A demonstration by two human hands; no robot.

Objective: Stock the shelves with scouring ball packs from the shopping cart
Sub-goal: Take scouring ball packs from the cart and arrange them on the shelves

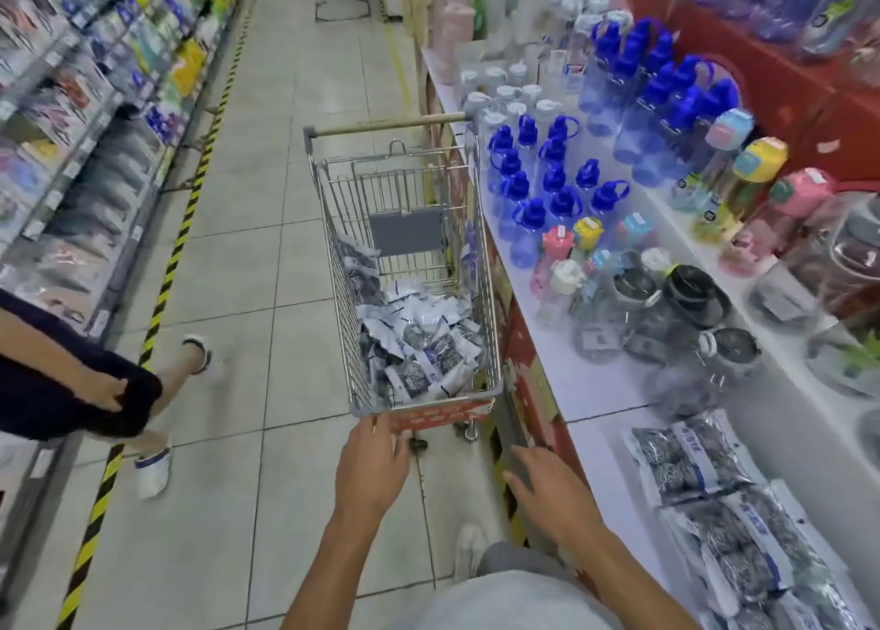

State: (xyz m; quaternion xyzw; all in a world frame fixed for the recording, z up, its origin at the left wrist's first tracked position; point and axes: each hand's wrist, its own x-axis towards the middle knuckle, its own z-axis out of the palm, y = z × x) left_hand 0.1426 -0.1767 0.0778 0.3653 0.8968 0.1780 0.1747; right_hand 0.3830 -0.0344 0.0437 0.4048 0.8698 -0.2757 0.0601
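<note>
Down the tiled aisle, the shopping cart stands beside the white shelf, scouring ball packs heaped inside; more packs lie on the shelf; the left hand grips the cart's near rim; the right hand hovers open-fingered, holding nothing.

Silvery scouring ball packs heaped in the wire shopping cart.

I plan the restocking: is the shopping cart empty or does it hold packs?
Not empty: scouring ball packs cover the floor of the shopping cart.
</note>
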